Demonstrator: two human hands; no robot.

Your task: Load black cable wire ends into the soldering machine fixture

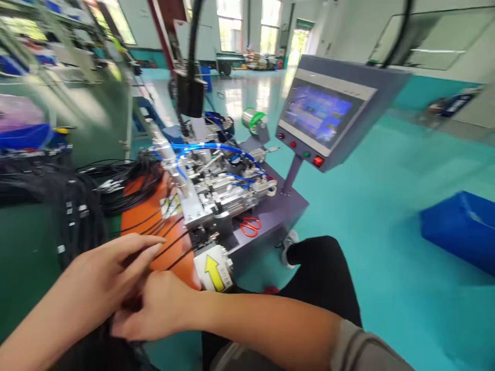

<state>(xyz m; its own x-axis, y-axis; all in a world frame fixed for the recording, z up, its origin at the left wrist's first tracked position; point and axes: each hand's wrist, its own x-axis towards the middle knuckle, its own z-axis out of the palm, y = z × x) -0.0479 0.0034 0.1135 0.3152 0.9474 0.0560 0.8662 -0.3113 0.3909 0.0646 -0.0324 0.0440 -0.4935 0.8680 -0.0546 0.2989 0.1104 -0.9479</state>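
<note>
At the lower left my left hand (102,275) and my right hand (162,301) meet, partly overlapping and slightly blurred. My left fingers are drawn together, the tips close to thin black cables (176,245) that cross an orange surface (143,214). Curled fingers close my right hand just below it; what either hand holds is hidden. Under and beside both hands hangs a thick bundle of black cables (83,226) with small white tags. Just right of the hands is a white block with a yellow arrow (214,268), on the near end of a metal machine (232,193).
A tilted touchscreen box (319,111) with coloured buttons stands on a post behind the machine. Red-handled scissors (250,226) lie on the machine's base. A green-rimmed wire spool (253,121) sits behind. My bent leg (325,273) and a blue bin (460,226) are at the right.
</note>
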